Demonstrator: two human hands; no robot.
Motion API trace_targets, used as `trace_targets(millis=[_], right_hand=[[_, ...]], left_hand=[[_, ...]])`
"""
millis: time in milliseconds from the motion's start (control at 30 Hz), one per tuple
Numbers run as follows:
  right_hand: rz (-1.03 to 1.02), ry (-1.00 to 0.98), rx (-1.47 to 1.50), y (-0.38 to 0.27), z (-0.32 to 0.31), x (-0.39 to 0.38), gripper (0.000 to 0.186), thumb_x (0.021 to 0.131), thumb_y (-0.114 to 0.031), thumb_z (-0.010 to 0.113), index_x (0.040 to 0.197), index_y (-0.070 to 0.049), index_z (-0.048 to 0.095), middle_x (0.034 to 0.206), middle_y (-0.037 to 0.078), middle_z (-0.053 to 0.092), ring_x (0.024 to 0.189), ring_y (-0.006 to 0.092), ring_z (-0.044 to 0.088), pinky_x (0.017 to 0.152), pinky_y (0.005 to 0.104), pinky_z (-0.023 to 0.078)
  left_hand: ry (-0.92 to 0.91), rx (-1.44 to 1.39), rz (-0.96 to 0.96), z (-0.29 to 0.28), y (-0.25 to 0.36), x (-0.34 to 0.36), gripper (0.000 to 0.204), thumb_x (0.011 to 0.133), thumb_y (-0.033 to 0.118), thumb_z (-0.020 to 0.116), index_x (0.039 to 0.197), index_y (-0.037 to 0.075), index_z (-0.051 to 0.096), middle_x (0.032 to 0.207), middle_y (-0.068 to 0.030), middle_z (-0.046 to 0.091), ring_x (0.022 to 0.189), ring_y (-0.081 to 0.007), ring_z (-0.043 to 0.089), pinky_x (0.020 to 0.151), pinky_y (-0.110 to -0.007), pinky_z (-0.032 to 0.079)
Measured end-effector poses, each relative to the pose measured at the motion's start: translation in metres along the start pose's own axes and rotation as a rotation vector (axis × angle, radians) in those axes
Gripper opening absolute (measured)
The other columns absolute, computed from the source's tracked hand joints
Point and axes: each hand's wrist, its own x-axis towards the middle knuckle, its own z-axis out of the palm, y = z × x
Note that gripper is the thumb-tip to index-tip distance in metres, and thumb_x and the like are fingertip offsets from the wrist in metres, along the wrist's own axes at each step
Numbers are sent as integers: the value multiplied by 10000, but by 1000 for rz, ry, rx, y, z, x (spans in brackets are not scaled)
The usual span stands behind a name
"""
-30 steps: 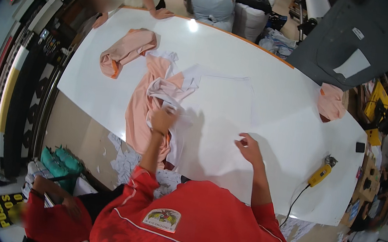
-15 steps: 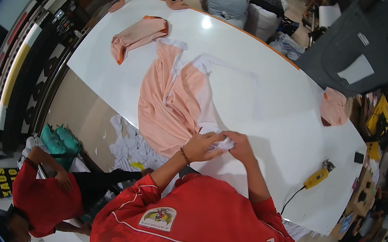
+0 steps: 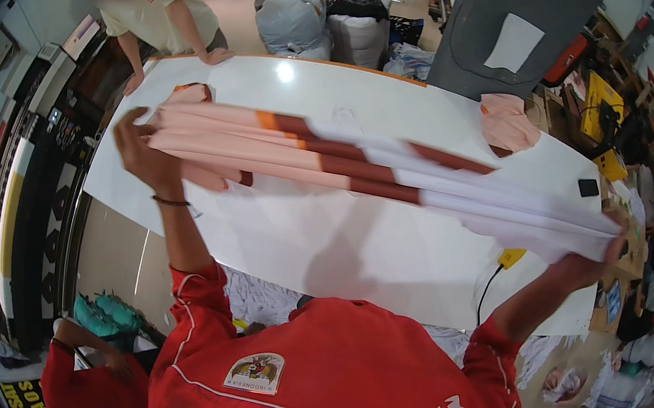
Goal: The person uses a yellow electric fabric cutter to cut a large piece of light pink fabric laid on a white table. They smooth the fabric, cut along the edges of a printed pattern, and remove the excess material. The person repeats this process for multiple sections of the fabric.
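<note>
A long piece of pink, maroon and white fabric (image 3: 381,166) is stretched taut above the table, gathered into lengthwise folds. Its pink end is gripped by my left hand (image 3: 153,155), out at the left. My right hand (image 3: 581,266) has closed round the white end at the far right, its fingers partly covered by cloth. Beneath lies the white tabletop (image 3: 272,246). Behind the pink end, a folded pink piece with an orange edge (image 3: 191,93) shows only in part.
Near my right hand, a yellow corded power tool (image 3: 511,258) is partly covered by the fabric. A pink fabric piece (image 3: 509,122) and a small black object (image 3: 588,188) lie at the right. One person (image 3: 167,5) leans on the far left edge; another in red (image 3: 94,371) is at lower left.
My hands have moved from close together near the table's front edge to wide apart. The fabric has been lifted off the table and stretched between them, and the view has shifted.
</note>
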Motion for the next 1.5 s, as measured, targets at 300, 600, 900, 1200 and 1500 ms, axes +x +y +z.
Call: trace_targets(millis=[300, 600, 900, 1200, 1500], right_hand=[[-114, -100, -58, -94, 48, 98, 490, 1114, -275, 409, 1504, 1, 515, 1409, 211, 624, 1279, 315, 629, 1127, 474, 499], [634, -381, -28, 99, 112, 146, 450, 1106, -379, 512, 1386, -48, 631, 1300, 134, 708, 1236, 288, 654, 1101, 489, 500], [283, -749, 289, 36, 193, 253, 502, 1106, -342, 484, 1546, -100, 494, 1500, 81, 576, 1351, 278, 556, 1118, 505, 467], [334, -352, 88, -20, 13, 154, 451, 1089, -126, 450, 1516, -14, 539, 1468, 143, 602, 1354, 252, 575, 1191, 375, 400], [370, -739, -881, 102, -97, -27, 740, 742, 157, 399, 1370, -88, 706, 1359, 194, 697, 1299, 222, 621, 1146, 319, 425]], left_hand=[[-106, -4, 213, -32, 10, 122, 259, 804, -27, 764, 1052, 40, 730, 885, -66, 748, 681, -108, 642, 640, -238, 509], [-608, 456, 250, 90, -60, 101, 201, 832, 220, 723, 1015, 139, 712, 983, -118, 773, 910, -386, 748, 787, -489, 590], [-141, 559, 213, 127, -66, 273, 292, 951, 359, 573, 1180, 227, 699, 1126, -148, 767, 1070, -412, 730, 876, -544, 589], [-8, 645, 485, -50, -149, 162, 191, 885, 158, 712, 1071, 169, 756, 1033, -39, 765, 907, -303, 748, 775, -400, 592], [-482, 708, -48, -97, -199, -105, 131, 907, 105, 696, 1027, 134, 742, 1054, -38, 756, 937, -303, 732, 771, -439, 588]])
